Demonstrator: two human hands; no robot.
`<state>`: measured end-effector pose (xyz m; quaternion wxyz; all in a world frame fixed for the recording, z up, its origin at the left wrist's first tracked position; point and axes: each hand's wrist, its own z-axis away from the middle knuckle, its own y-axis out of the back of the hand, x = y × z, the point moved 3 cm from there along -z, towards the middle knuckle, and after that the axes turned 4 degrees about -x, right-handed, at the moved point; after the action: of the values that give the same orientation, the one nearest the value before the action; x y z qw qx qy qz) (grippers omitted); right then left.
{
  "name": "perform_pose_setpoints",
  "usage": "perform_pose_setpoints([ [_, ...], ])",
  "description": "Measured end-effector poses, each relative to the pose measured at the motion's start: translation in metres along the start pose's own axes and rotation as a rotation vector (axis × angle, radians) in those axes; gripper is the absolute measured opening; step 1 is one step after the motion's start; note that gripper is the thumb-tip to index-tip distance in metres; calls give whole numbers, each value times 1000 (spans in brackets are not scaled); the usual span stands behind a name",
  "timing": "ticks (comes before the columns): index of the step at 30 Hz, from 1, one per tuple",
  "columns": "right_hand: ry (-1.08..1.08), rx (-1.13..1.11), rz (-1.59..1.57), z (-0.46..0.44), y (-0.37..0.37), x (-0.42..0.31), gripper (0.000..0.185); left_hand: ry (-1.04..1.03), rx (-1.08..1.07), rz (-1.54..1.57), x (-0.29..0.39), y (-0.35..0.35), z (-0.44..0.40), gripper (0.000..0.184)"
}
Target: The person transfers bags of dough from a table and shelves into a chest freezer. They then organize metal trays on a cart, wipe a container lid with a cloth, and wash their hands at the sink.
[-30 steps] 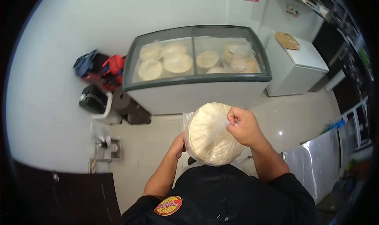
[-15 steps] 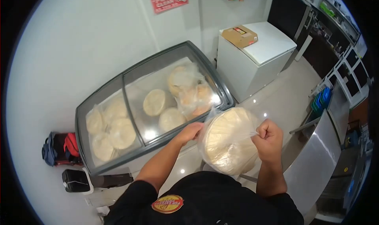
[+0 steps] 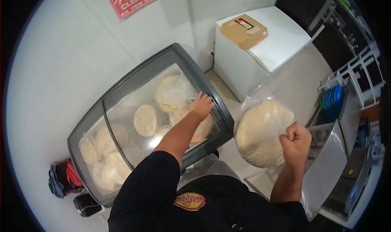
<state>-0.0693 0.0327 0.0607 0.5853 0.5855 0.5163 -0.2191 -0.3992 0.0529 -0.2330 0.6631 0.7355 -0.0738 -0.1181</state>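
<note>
Right hand: closed in a fist (image 3: 296, 143), gripping the gathered side of the bag.
Held bag: a clear plastic bag of pale, round, flat discs (image 3: 264, 134), hanging from the right fist just off the near right corner of the freezer (its loose plastic flares out on the side towards the white chest).
Left hand: open, palm down, fingers spread (image 3: 202, 105), over the glass inside the freezer's right edge; whether the fingertips press on it, I cannot tell.
Freezer: a dark-grey-framed chest freezer with a clear sliding top (image 3: 136, 71), a divider bar crossing it left of the middle.
Inside, left end: several pale round discs in clear plastic (image 3: 105, 177), crowded towards the left edge.
Inside, right part: a single pale disc (image 3: 146, 120) right of the bar, and a bagged stack of round discs (image 3: 171, 94) nearer the right edge (the left forearm hides some of what lies below).
Beyond the right edge: a white lidded chest (image 3: 281, 38), with a flat brown cardboard box (image 3: 243, 31) on its left corner.
Far right: a shiny steel table (image 3: 324, 171), with blue and green plastic items (image 3: 332, 101) near its far end.
Wall: a red sign with white lettering (image 3: 138, 0).
</note>
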Motion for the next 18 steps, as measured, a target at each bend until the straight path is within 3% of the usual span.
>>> perform_pose_setpoints([
  [4,68,22,-114,-24,-14,-19,30,90,-51,114,-12,11,51,14],
  [8,120,-91,-214,-27,-57,-54,32,280,-195,230,-37,26,151,13],
  [12,114,-223,-331,-40,-119,-86,32,384,-69,226,-59,37,253,6],
  [18,85,-379,-438,-57,-233,-122,34,547,-68,230,-87,42,380,8],
])
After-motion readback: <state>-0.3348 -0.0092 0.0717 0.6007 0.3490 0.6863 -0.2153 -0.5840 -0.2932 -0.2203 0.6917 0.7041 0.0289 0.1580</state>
